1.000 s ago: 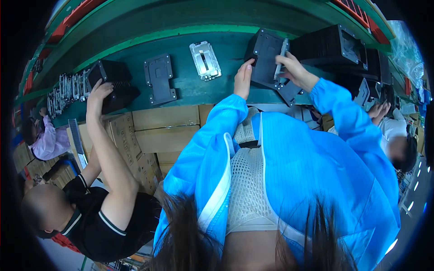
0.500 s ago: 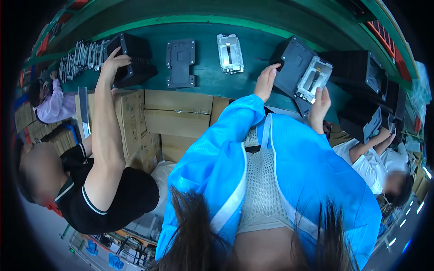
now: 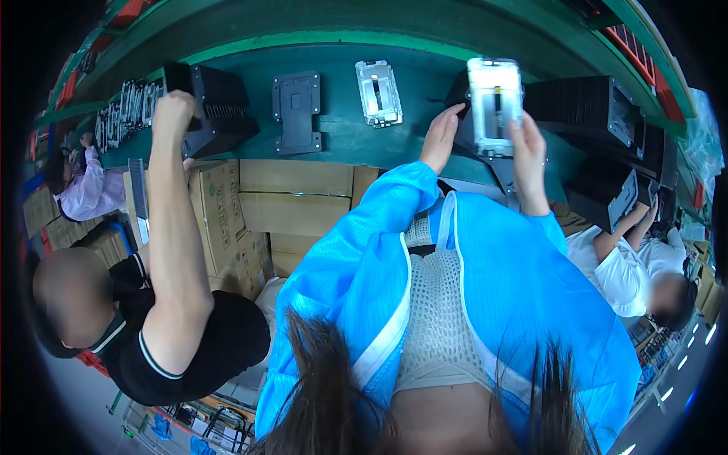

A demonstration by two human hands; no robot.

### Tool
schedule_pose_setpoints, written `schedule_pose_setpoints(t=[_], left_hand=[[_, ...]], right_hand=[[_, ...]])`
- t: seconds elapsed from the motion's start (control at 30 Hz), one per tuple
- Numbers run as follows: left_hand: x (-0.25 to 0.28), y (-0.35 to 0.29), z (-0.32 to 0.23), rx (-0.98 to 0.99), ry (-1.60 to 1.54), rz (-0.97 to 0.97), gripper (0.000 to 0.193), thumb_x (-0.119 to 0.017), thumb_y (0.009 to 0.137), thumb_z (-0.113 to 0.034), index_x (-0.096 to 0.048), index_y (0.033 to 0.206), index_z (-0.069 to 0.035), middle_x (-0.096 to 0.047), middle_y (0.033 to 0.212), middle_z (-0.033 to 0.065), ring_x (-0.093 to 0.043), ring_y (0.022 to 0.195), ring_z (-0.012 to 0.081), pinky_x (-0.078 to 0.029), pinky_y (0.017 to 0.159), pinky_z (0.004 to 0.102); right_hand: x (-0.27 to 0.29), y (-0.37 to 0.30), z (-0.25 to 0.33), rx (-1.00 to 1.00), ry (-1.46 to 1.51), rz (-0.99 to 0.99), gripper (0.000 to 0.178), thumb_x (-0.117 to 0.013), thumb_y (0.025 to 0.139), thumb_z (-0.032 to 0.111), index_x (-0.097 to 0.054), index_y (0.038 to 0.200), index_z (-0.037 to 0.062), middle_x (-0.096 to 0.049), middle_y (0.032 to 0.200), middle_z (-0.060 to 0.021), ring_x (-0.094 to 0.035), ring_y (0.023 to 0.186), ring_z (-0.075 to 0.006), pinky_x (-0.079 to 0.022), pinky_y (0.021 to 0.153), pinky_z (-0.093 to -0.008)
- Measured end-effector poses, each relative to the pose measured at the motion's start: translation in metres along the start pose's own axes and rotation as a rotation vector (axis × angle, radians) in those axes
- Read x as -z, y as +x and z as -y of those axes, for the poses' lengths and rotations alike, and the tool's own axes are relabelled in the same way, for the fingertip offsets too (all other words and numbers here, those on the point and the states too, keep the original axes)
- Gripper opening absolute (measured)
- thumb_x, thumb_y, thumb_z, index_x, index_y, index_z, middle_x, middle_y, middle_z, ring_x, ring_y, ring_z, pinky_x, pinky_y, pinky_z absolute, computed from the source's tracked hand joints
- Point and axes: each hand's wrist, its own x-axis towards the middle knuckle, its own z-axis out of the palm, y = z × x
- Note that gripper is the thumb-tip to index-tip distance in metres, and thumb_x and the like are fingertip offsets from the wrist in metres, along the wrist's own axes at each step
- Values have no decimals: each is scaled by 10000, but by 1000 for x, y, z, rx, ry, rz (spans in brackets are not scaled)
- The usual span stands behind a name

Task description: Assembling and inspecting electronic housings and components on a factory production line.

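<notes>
My right hand grips a silver metal frame by its lower right edge. The frame has a long window down its middle and is held up over a black plastic plate, covering most of it. Fingers stretched out, my left hand is by the plate's left side; I cannot tell if it touches it. A second silver frame lies on the green bench to the left. Farther left is a flat black plate with cut-in sides.
Stacked black plates stand to my right, another black stack to the left. A co-worker's hand reaches to that left stack. Many metal frames stand in a row beyond. Cardboard boxes sit below the bench edge.
My right hand has lifted the silver frame off the black plate, moving it up and left. My left hand has shifted slightly. The co-worker's hand at the left stack has closed.
</notes>
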Motion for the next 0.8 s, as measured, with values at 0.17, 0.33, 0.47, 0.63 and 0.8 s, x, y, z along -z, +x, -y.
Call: schedule_pose_setpoints(t=[0.17,0.33,0.47,0.63,0.8], left_hand=[[26,3,-31,197,-417,-188,309,-404,991,-225,-576,1157,-29,-599,1134,85,-567,1008,183,-435,891,300],[50,10,-28,299,-546,-302,238,-485,952,-150,-589,1119,-17,-607,1092,87,-566,997,165,-448,868,306],[66,25,17,266,-368,-516,190,-528,914,-79,-602,1074,-9,-628,1026,95,-588,937,168,-471,818,316],[99,58,81,116,150,-692,138,-549,890,-38,-620,1007,-32,-666,866,115,-637,778,214,-508,697,352],[120,70,93,122,379,-683,153,-562,863,-36,-627,1002,-33,-655,873,159,-634,808,319,-503,728,417]], right_hand=[[-46,-1,-28,-162,23,19,371,-485,968,152,-481,1301,-12,-593,1157,-84,-541,1057,-133,-407,923,-269],[-62,-1,-33,-40,-54,172,400,-466,958,118,-432,1339,-1,-546,1239,-113,-548,1070,-155,-430,913,-277],[-57,-10,-19,-15,-60,241,415,-453,947,87,-413,1354,16,-506,1297,-121,-550,1084,-173,-445,908,-286],[-20,-23,-32,-112,-4,132,431,-458,927,45,-417,1356,40,-503,1304,-112,-537,1111,-182,-460,892,-297],[7,-33,-41,-107,-189,-2,445,-485,909,32,-419,1349,37,-492,1314,-114,-524,1136,-192,-460,882,-289]])
